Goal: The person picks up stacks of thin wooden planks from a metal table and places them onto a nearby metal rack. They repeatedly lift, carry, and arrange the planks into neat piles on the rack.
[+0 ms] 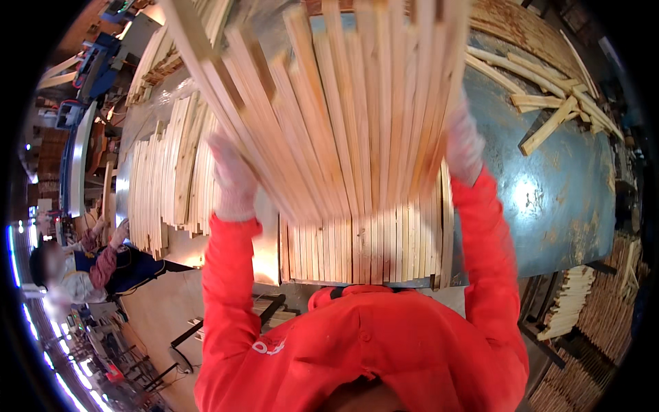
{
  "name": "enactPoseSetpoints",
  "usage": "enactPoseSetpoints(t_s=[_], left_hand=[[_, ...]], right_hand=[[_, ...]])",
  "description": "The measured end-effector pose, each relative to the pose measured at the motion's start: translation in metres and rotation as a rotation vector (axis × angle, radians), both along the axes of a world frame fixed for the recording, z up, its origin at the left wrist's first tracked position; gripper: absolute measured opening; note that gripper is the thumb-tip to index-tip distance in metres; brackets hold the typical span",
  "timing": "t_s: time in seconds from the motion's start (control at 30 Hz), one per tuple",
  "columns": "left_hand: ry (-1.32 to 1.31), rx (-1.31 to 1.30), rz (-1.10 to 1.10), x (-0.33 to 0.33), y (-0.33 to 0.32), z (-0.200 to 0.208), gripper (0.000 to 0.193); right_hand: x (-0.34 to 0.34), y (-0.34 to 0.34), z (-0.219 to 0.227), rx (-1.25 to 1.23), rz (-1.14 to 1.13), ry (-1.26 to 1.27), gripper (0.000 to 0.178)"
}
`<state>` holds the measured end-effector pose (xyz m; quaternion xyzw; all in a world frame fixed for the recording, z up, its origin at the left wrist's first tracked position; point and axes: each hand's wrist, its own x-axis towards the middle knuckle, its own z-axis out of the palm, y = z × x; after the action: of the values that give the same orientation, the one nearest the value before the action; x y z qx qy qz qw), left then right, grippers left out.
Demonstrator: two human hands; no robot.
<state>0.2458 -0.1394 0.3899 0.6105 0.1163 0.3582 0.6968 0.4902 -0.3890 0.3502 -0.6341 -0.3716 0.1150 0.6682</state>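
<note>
- Judging by the present layout, apparently partway through handling the wooden strips; impossible to give an exact share.
- Done, as far as visible: a broad bundle of strips (pixel 357 130) collected side by side and lifted between both hands, slanting up and away from the red jacket (pixel 364 336).
- Uneven at the far end, with several lengths jutting past others; blurred at the near end.
- Left lying, as far as visible: a flat row of strips (pixel 364 247) on the tabletop (pixel 563 206), below the near end of the bundle, plus another group of strips (pixel 168 182) off to the left, ragged at the ends.
- Farther right: loose, crossed pieces of wood (pixel 556 96), well apart from the bundle.
- Left hand (pixel 235 178), in a pale glove: clamped against the left edge of the bundle, with finger curl hard to make out.
- Right hand (pixel 465 145), likewise gloved: clamped on the right edge, blurred and partly hidden; cannot tell the exact finger opening.
- Between both palms: the bundle's full width.
</note>
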Motion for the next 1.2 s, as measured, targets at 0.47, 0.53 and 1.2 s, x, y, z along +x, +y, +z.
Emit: enactPoseSetpoints(t_s=[0.47, 0.53, 1.2], left_hand=[[0.392, -0.351, 0.062, 0.014, -0.035, -0.143, 0.076], [0.422, -0.198, 0.049, 0.002, 0.014, -0.17, 0.078], [0.999, -0.008, 0.051, 0.016, -0.017, -0.144, 0.099]], right_hand=[[-0.02, -0.06, -0.098, -0.107, 0.223, 0.607, 0.092], [-0.016, -0.054, -0.125, -0.061, 0.246, 0.82, 0.095], [-0.028, -0.046, -0.115, -0.287, 0.132, 0.699, 0.1]])
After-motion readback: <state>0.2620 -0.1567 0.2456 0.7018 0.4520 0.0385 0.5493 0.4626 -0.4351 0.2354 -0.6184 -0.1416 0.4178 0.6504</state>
